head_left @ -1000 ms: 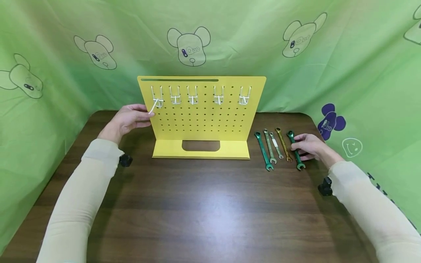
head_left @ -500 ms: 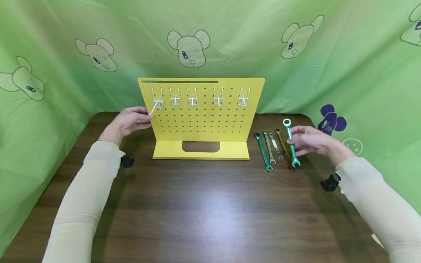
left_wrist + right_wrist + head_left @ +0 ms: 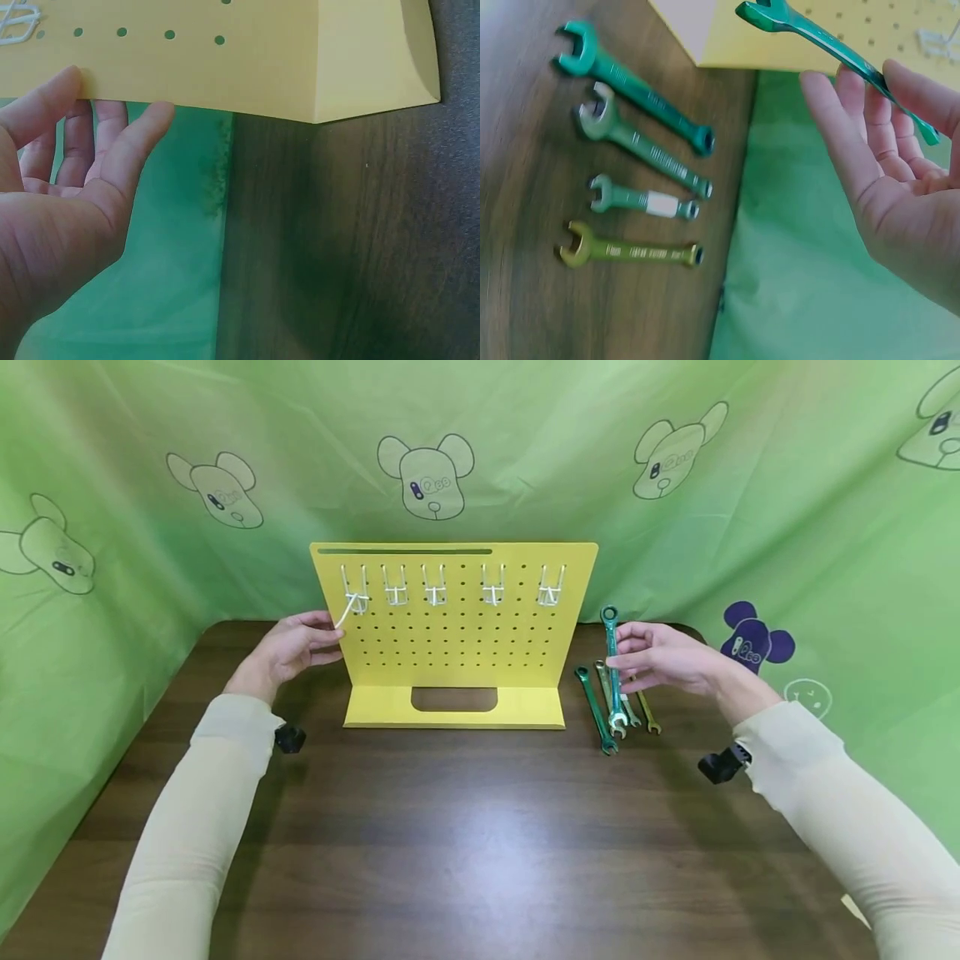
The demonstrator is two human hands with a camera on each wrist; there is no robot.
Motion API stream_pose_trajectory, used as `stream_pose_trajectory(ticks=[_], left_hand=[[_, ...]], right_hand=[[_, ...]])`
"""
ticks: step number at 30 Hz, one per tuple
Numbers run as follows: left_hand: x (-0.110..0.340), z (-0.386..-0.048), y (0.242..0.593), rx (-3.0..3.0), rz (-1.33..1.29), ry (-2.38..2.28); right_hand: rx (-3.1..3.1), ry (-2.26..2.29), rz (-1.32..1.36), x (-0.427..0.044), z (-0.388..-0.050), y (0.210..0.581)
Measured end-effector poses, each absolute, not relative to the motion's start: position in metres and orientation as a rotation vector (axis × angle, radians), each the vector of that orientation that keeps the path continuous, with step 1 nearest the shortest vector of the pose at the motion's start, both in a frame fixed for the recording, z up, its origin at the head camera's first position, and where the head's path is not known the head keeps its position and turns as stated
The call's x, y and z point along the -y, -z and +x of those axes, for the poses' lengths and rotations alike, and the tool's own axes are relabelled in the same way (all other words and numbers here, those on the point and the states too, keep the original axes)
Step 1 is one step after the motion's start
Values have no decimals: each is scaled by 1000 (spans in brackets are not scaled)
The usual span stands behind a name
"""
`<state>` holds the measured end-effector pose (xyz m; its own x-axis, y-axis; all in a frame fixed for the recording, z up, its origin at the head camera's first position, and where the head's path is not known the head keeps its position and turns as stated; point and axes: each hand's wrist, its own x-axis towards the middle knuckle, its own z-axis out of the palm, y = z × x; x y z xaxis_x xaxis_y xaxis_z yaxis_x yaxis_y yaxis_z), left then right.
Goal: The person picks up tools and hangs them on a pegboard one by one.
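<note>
My left hand (image 3: 292,647) holds the left edge of a yellow pegboard (image 3: 457,675), thumb on the front face and fingers behind. The board stands upright on its folded base. Between the thumb and fingers of my right hand (image 3: 667,658) is a green combination wrench (image 3: 615,689), raised off the table with its ring end up, right of the board. In the right wrist view its open end (image 3: 765,15) points toward the board. Below lie another green wrench (image 3: 641,88), a pale silvery wrench (image 3: 652,154), a small wrench with a white label (image 3: 630,197) and a gold wrench (image 3: 637,252).
Several white wire hooks (image 3: 492,587) hang in a row along the upper board; the leftmost hook (image 3: 352,602) sticks out askew. A green curtain (image 3: 517,468) with printed bear heads surrounds the brown wooden table (image 3: 420,827). Black cameras sit on both wrists.
My right hand has picked the green wrench up from the table's right side and carried it left, toward the board, over the other wrenches. My left hand keeps holding the board's edge.
</note>
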<state>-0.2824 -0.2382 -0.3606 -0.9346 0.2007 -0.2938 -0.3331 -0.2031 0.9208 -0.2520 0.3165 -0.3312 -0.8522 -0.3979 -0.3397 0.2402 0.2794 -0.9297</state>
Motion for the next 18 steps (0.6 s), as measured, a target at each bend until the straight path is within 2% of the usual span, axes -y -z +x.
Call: stream_pose_trajectory(ticks=[10,18], left_hand=[[240,-283,353,-1764,-197,-2092],[240,-285,359,-1836,-90,-2089]], right_hand=[[-1976,1623,-206,-294,-244,326],[-1958,1603,-262,-287,-244,330]])
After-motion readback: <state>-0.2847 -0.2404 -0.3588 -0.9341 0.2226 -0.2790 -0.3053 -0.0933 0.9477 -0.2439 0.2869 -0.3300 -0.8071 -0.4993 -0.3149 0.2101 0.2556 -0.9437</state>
